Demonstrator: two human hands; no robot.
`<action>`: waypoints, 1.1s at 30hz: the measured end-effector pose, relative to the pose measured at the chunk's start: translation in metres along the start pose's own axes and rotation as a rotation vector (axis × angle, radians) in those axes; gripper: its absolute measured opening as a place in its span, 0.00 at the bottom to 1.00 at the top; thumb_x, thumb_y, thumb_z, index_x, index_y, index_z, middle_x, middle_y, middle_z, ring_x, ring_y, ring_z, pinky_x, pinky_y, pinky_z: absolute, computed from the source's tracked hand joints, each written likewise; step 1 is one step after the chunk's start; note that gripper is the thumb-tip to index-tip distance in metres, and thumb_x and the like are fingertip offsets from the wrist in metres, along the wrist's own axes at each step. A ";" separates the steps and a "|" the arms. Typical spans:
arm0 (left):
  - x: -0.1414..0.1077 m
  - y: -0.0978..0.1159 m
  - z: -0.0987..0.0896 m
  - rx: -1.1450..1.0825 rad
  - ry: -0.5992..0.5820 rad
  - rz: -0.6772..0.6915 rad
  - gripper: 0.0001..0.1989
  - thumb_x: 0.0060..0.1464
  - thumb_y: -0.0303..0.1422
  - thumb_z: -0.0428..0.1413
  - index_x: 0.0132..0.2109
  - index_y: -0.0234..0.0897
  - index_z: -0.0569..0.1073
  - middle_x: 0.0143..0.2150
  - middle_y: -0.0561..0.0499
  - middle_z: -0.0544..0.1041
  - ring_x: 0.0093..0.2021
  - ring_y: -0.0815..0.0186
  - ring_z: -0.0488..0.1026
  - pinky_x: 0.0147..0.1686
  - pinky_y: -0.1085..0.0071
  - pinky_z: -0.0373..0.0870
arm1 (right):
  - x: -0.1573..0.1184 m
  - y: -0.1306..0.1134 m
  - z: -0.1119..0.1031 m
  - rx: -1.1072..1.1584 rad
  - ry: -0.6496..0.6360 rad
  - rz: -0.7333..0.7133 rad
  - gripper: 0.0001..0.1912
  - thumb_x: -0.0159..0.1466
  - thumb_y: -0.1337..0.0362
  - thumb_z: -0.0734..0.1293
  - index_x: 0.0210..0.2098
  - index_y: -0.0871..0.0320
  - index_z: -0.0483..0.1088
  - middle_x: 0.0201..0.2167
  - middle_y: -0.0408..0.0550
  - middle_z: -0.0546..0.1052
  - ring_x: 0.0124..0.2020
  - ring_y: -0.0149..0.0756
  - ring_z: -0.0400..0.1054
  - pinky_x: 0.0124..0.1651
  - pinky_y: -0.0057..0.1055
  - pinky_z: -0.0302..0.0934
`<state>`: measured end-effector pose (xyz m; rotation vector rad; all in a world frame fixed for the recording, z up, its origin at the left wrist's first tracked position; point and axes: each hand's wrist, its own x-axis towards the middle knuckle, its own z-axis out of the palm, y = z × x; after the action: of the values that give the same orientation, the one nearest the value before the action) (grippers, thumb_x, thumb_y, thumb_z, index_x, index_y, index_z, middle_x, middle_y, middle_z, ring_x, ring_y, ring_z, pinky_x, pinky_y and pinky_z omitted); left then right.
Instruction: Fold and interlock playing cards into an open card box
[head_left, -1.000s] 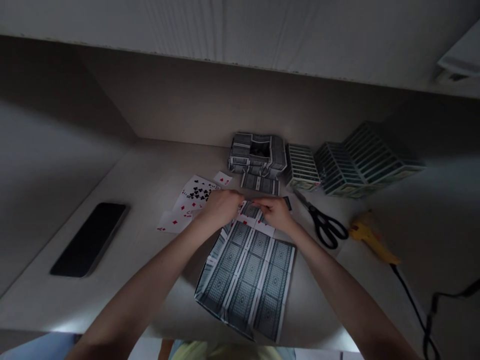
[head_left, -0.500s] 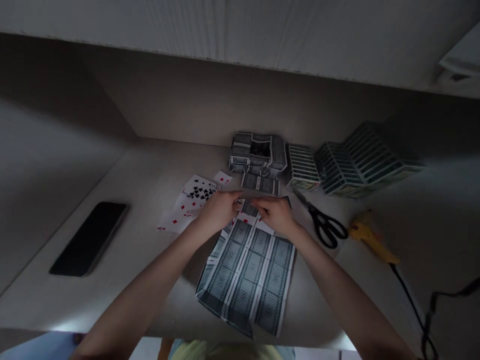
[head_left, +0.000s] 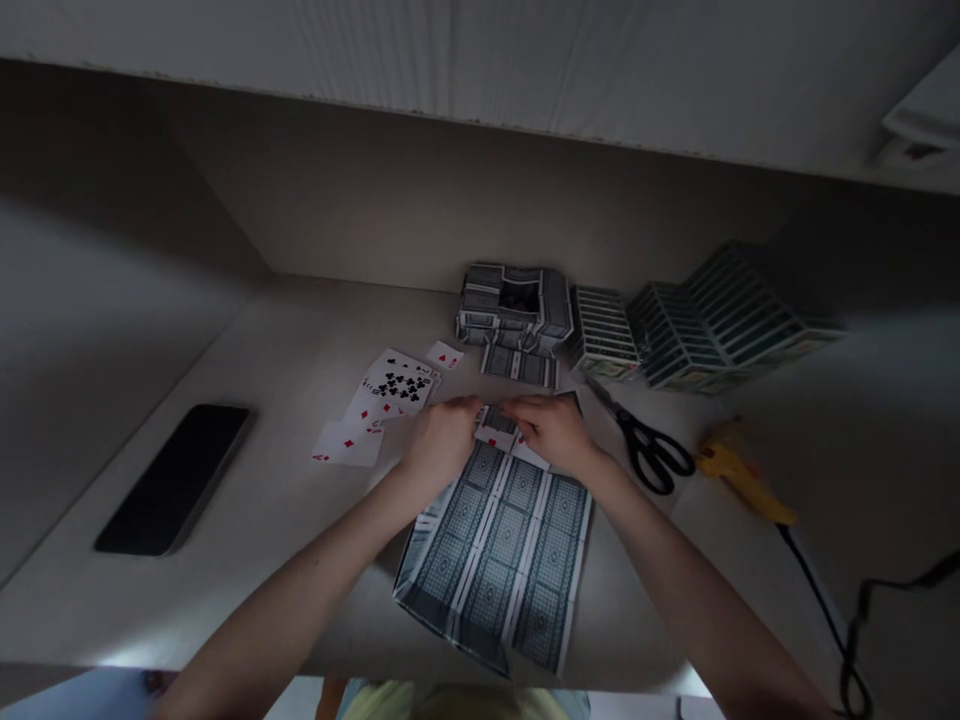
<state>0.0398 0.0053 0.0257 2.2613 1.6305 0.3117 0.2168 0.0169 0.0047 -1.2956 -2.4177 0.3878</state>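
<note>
A structure of joined playing cards [head_left: 499, 540], backs mostly up, lies in front of me on the desk, its left side folded up. My left hand [head_left: 444, 435] is closed at its far left edge, fingers curled beside a small card piece with a red mark [head_left: 493, 437]. At the far right part, my right hand [head_left: 551, 425] is closed with its fingertips pressed on the cards. Both hands nearly meet. Loose face-up cards [head_left: 349, 443] lie left of my left hand. What sits under the fingertips is partly hidden.
A built card piece [head_left: 555, 305] stands at the back, beside striped card stacks [head_left: 604, 330] and a larger stepped one [head_left: 731, 325]. Black scissors [head_left: 652, 450] and a yellow glue gun [head_left: 742, 470] with a cord lie right. A phone [head_left: 176, 480] lies left.
My left hand has shifted slightly down and its index finger, stretched out before, is now curled in. My right hand has barely moved.
</note>
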 end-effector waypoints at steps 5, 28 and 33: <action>-0.007 -0.002 -0.001 -0.181 0.018 -0.056 0.19 0.50 0.33 0.50 0.51 0.35 0.65 0.46 0.43 0.73 0.44 0.59 0.71 0.43 0.66 0.66 | -0.001 0.001 0.000 0.000 0.038 0.008 0.17 0.57 0.72 0.58 0.43 0.54 0.71 0.40 0.44 0.76 0.40 0.34 0.70 0.41 0.29 0.61; -0.018 -0.001 0.017 -0.164 -0.039 -0.020 0.21 0.52 0.26 0.45 0.54 0.33 0.58 0.44 0.41 0.72 0.44 0.59 0.70 0.41 0.65 0.66 | -0.001 -0.004 -0.014 -0.033 -0.046 0.001 0.16 0.62 0.66 0.56 0.47 0.54 0.67 0.45 0.45 0.74 0.43 0.34 0.68 0.44 0.29 0.60; -0.016 -0.008 0.021 -0.561 -0.067 0.055 0.30 0.46 0.20 0.45 0.58 0.32 0.53 0.52 0.44 0.67 0.51 0.65 0.65 0.51 0.69 0.62 | 0.001 -0.009 -0.018 -0.009 -0.105 0.067 0.16 0.62 0.63 0.57 0.48 0.54 0.67 0.44 0.45 0.74 0.43 0.36 0.69 0.43 0.29 0.60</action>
<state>0.0350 -0.0108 0.0038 1.8646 1.2483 0.6125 0.2181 0.0139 0.0247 -1.3958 -2.4694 0.4746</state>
